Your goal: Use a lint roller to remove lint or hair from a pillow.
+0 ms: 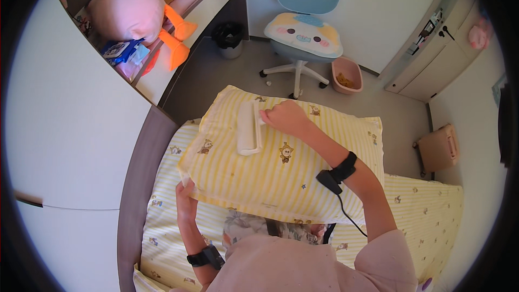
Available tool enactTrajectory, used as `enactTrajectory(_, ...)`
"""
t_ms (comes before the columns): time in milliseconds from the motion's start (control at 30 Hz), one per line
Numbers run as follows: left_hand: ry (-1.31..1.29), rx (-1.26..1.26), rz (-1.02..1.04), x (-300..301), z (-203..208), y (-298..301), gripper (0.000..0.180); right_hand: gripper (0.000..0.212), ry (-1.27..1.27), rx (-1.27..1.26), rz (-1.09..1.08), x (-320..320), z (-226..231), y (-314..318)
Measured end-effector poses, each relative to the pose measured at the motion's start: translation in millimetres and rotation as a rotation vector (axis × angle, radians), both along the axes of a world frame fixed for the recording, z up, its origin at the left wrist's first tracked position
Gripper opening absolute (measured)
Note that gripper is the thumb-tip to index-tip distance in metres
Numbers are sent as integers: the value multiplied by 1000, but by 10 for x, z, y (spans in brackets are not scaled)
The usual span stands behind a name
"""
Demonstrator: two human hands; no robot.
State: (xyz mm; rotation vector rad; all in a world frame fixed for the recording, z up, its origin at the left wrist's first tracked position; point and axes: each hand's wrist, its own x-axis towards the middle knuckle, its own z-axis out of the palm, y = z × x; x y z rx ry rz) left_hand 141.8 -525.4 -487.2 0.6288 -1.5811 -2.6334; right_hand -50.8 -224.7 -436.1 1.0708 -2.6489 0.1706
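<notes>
A pillow (319,167) in a yellow-and-white striped case with small cartoon figures lies across my lap. My right hand (285,116) is closed round the handle of a white lint roller (248,130), whose roll rests on the upper left part of the pillow. At the pillow's lower left corner, my left hand (185,190) grips the edge of the case; its fingers are partly hidden under the fabric. Both wrists wear black straps with small devices, and a cable hangs from the right one.
Beneath the pillow is a bed with a matching striped sheet (416,200). Beyond stand a blue chair (303,38), a pink bin (347,75) and a black-lined trash can (230,40). A pink plush toy (130,11) sits on the desk at left. A suitcase (438,148) is at right.
</notes>
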Motion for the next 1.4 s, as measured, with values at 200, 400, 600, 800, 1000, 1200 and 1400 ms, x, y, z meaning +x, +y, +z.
enactTrajectory(200, -27, 0, -83, 100, 80, 39, 26, 42, -123, -102, 107, 66, -128, -535)
enactTrajectory(400, -43, 86, -9, 293, -8, 84, 27, 46, -171, -172, 274, 295, -161, -1002)
enactTrajectory(600, -24, 160, 10, 409, -90, 69, 28, 45, -258, -178, 301, 361, -74, -931)
enactTrajectory(800, -15, 179, -24, 390, -100, 87, 30, 41, -285, -219, 238, 510, -31, -709)
enactTrajectory(1000, -75, 185, 47, 343, -47, 170, 35, 39, -334, -226, 189, 768, -43, -517)
enactTrajectory(1200, -58, 190, 91, 297, -257, 76, 39, 35, -339, -171, 39, 1099, -70, -75)
enactTrajectory(1400, -7, 173, 41, 195, -291, 69, 44, 32, -207, -95, -191, 1362, -103, 744)
